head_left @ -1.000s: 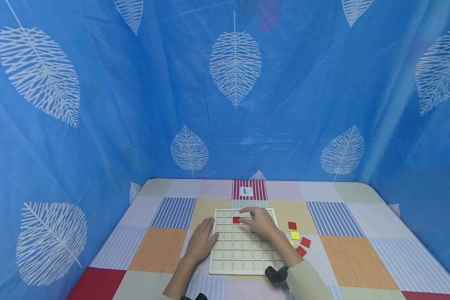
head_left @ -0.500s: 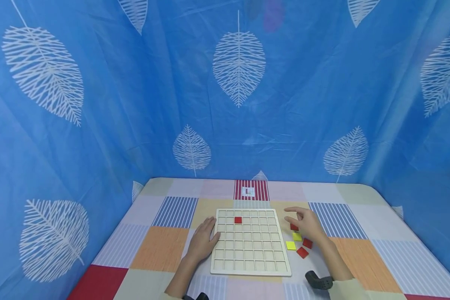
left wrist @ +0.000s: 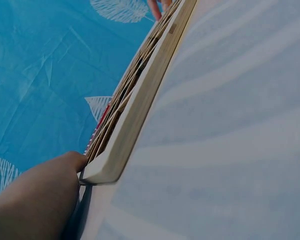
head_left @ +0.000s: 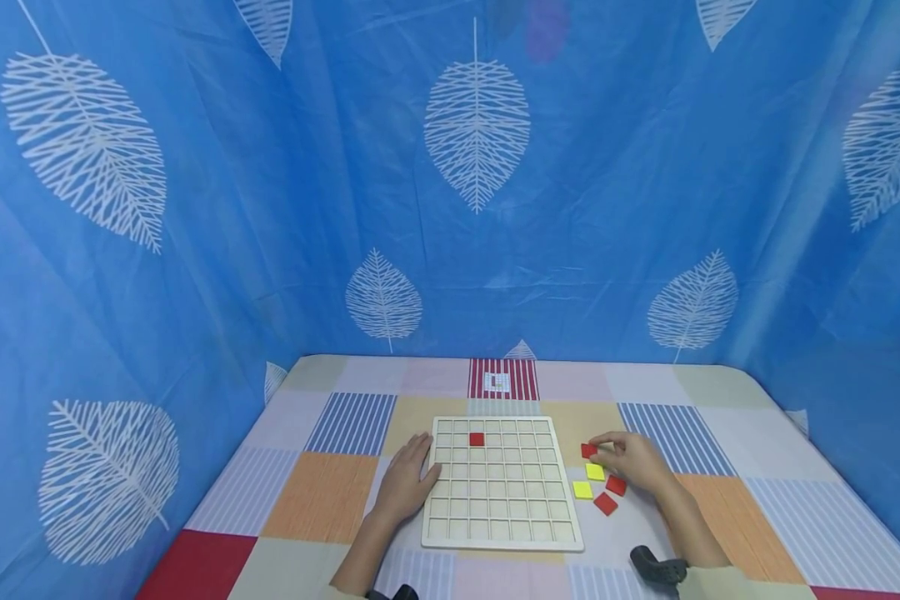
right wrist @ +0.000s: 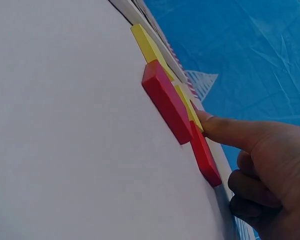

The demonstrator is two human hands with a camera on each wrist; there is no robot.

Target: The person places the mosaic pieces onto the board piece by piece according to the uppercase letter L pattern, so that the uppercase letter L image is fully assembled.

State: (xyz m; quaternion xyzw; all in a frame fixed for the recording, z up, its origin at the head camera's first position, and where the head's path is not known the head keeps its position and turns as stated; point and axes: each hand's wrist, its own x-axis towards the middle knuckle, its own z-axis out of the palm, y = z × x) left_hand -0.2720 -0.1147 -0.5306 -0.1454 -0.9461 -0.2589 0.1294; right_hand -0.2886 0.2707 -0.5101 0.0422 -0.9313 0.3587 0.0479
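Observation:
My right hand [head_left: 633, 462] is over the loose tiles at the board's right, its thumb and forefinger at the edges of the farthest red tile [head_left: 588, 451]. In the right wrist view the right hand [right wrist: 270, 165] has its other fingers curled under, and nearer tiles mostly hide the pinched one. Flat against the left edge of a pale wooden grid board [head_left: 503, 536] rests my left hand [head_left: 405, 483], fingers straight and thumb on the rim. Another red tile [head_left: 477, 439] sits in a cell of the second row from the back.
Close by the right hand lie two yellow tiles, one [head_left: 595, 472] behind the other [head_left: 582, 490], and two red tiles, one [head_left: 616, 485] beside the other [head_left: 606, 503]. A small printed grid card [head_left: 497, 382] lies at the back of the patchwork tablecloth [head_left: 322, 500]. Blue curtains [head_left: 570, 208] surround the table.
My right hand has moved from the red tile in the grid rightward to the loose tiles, then down onto the farthest red one. The left hand stays on the board's edge.

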